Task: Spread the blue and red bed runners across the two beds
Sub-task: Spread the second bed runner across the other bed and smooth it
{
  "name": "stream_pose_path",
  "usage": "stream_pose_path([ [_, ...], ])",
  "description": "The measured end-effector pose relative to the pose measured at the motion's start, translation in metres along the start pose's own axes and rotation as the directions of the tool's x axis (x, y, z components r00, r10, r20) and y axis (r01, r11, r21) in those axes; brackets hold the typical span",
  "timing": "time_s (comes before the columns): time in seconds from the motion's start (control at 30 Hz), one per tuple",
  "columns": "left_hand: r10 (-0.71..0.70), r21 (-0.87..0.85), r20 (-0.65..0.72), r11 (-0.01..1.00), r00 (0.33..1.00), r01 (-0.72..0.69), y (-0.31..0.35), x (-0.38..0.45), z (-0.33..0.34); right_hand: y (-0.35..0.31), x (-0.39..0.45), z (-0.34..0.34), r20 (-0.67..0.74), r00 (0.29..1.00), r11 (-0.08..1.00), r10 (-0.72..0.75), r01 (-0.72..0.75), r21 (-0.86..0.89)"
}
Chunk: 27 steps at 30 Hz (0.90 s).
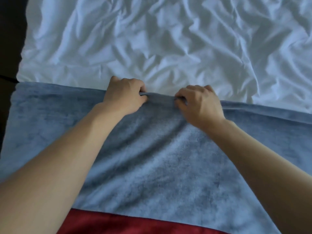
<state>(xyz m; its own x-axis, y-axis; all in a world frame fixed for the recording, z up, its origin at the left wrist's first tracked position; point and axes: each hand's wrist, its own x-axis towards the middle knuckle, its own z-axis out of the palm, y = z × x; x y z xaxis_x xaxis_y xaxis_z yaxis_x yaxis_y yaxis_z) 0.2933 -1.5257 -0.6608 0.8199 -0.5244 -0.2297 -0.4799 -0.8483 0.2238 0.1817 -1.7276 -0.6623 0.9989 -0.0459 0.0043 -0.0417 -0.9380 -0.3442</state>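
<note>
Progress partial: blue runner [152, 166] lies across white bed [152, 39] at frame centre, left hand [125, 97] and right hand [200, 105] pinching its far edge; red runner [126, 223], bottom edge, apparently unspread.

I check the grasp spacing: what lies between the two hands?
In the head view, only a short stretch of the blue runner's far edge lies between left hand and right hand.

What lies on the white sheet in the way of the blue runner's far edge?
Nothing visible: beyond the soft blue bed runner, gripped by left hand and right hand, the wrinkled white sheet is bare.
</note>
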Motion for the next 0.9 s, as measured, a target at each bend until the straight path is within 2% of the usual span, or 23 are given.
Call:
stream_pose_path([
  [0.17, -0.034, 0.03, 0.047, 0.999, 0.998, 0.033, -0.067, 0.0, -0.015, -0.007, 0.013, 0.006, -0.003, 0.983, 0.983, 0.184, -0.184, -0.007],
  [0.5, 0.132, 0.007, 0.034, 0.991, 0.991, -0.132, -0.155, -0.008, -0.03, -0.142, 0.068, 0.066, -0.041, 0.993, 0.993, 0.114, -0.113, 0.028],
  [0.77, 0.122, -0.017, -0.019, 0.992, 0.992, -0.123, -0.249, -0.014, -0.046, -0.211, 0.113, 0.093, -0.022, 0.995, 0.995, 0.099, -0.099, -0.012],
  [0.9, 0.121, -0.057, -0.024, 0.991, 0.992, -0.122, -0.272, -0.008, -0.052, -0.227, 0.128, 0.1, -0.037, 0.991, 0.99, 0.131, -0.133, -0.044],
])
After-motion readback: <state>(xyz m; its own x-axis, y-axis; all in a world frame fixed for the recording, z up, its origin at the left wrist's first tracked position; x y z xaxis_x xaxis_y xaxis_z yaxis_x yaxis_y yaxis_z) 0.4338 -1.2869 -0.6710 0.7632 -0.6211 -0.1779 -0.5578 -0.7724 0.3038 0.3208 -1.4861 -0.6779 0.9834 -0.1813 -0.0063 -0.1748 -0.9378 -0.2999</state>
